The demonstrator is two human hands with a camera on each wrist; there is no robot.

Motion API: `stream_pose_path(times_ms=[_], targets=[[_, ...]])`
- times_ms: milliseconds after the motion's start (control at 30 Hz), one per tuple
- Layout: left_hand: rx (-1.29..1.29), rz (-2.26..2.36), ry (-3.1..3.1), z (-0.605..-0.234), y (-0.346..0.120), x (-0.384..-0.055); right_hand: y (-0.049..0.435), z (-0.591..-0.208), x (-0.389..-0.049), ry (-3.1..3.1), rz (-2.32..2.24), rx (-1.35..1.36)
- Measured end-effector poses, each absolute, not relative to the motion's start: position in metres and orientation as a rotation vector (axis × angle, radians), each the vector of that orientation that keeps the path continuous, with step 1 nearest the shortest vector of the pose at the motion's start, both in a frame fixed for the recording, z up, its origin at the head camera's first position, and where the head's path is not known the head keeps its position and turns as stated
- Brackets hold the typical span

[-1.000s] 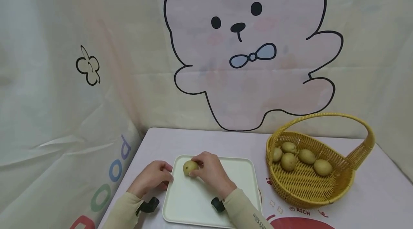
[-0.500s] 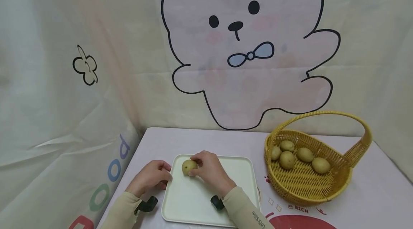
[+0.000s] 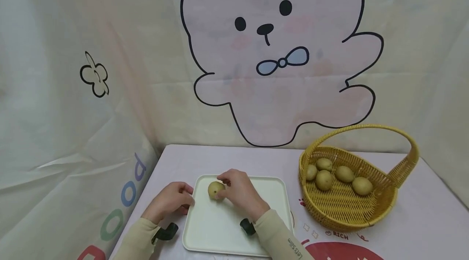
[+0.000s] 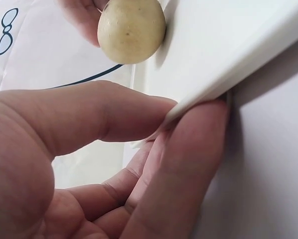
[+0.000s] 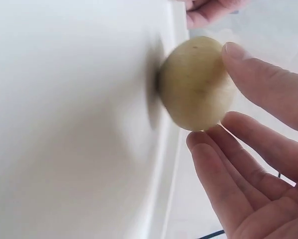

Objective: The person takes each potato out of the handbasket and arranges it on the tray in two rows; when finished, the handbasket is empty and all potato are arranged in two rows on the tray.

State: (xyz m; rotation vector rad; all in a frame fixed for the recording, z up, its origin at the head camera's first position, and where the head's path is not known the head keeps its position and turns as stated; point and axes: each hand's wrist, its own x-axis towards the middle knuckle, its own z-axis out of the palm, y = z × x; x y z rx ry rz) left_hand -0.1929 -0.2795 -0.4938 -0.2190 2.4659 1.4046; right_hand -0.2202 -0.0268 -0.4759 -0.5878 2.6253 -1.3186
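Observation:
A round, yellowish potato (image 3: 215,190) is at the far left part of the white rectangular tray (image 3: 238,227). My right hand (image 3: 239,192) holds it from the right. In the right wrist view the thumb lies on one side of the potato (image 5: 196,84) and the fingertips (image 5: 201,137) on the other, and its side meets or nearly meets the tray surface. My left hand (image 3: 170,201) is at the tray's left edge. Up close in the left wrist view, its thumb and forefinger pinch the tray's rim (image 4: 209,97); the other fingers are partly hidden.
To the right stands a yellow wicker basket (image 3: 346,213) with a tall arched handle (image 3: 366,125) and several potatoes (image 3: 344,174) inside. A pale printed cloth (image 3: 223,158) covers the table. A curtain with a bear drawing hangs close behind, another along the left side.
The potato has shifted very slightly right relative to the tray, with my right hand around it. My left hand stays at the rim. The whole view has drifted a little.

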Motion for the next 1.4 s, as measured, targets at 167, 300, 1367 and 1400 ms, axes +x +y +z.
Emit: stream_pose_path(times_ms=[167,300,1367,1400], targets=[[-0.210,1.402,2.462,-0.494,-0.277,-0.196,-0.013,-0.467,-0.217,2.623,-1.389,-0.590],[-0.230,1.378,2.476,-0.495,-0.281,-0.196,0.004,-0.459,-0.210,2.598,-1.445,-0.590],[-0.224,1.370,2.448,-0.506,-0.287,-0.200,0.259,-0.401,-0.202,2.998,-0.899,-0.385],[-0.223,1.367,2.448,-0.507,-0.285,-0.200,0.261,-0.402,-0.204,2.993,-0.889,-0.389]])
